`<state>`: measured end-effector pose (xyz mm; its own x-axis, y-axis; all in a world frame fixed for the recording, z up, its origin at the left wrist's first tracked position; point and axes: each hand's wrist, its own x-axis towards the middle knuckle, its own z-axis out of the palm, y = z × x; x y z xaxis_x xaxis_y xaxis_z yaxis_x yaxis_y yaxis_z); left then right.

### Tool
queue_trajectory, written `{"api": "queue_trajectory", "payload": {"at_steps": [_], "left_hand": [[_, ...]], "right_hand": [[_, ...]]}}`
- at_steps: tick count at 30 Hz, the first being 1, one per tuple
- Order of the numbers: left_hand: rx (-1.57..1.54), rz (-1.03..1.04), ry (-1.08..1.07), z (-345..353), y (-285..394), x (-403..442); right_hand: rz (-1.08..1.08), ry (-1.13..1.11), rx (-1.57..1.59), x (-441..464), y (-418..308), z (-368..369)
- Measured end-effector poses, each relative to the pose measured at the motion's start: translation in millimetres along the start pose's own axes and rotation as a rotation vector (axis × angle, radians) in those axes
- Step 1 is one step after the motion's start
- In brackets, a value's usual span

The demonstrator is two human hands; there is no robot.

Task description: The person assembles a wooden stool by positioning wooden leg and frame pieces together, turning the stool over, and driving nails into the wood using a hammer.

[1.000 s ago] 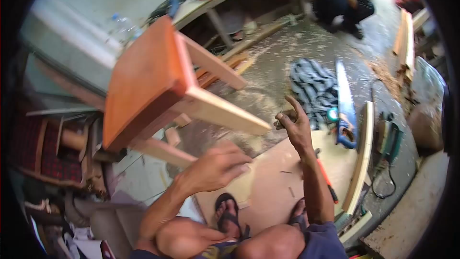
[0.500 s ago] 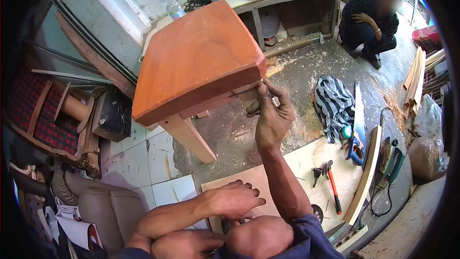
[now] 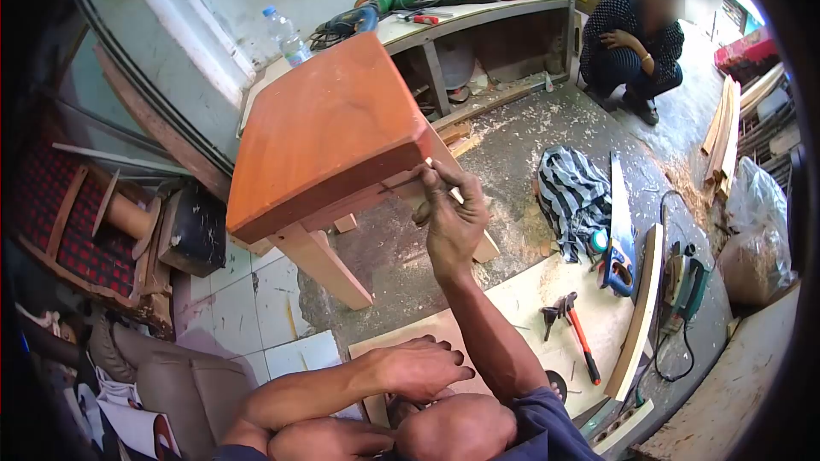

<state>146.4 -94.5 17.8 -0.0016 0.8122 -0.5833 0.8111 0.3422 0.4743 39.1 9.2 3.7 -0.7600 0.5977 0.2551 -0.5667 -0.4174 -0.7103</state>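
A wooden stool (image 3: 320,137) with a glossy orange-brown top and pale legs stands in front of me. At the near right corner of its top is my right hand (image 3: 453,218), thumb and fingers pinched. A tiny pale bit shows at the fingertips against the corner edge; its kind is too small to tell. My left hand (image 3: 423,369) hangs loosely in front of my bent knee, fingers slightly apart and holding nothing. Beneath it lies a pale board (image 3: 504,307).
A hammer (image 3: 581,337), a handsaw (image 3: 619,239), a striped cloth (image 3: 574,201) and a green power tool (image 3: 692,286) lie to the right. A person (image 3: 632,43) squats at the back right. Behind the stool, a low bench (image 3: 504,13) carries power tools and a bottle (image 3: 286,34).
The view has shifted, so the stool and the floor things sit a little further left and lower or higher. My right hand stays at the stool's corner. My left hand is nearly still.
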Motion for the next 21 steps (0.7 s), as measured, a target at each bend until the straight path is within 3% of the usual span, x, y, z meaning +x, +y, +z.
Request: {"api": "queue_trajectory", "payload": {"at_steps": [11,21], "left_hand": [[0.039,0.011,-0.021,-2.7,6.3,17.0],[0.026,0.031,0.026,0.2,4.1,18.8]], "right_hand": [[-0.058,0.016,-0.129,5.3,1.8,-2.3],[0.015,0.023,-0.157,7.6,7.8,-4.1]]}}
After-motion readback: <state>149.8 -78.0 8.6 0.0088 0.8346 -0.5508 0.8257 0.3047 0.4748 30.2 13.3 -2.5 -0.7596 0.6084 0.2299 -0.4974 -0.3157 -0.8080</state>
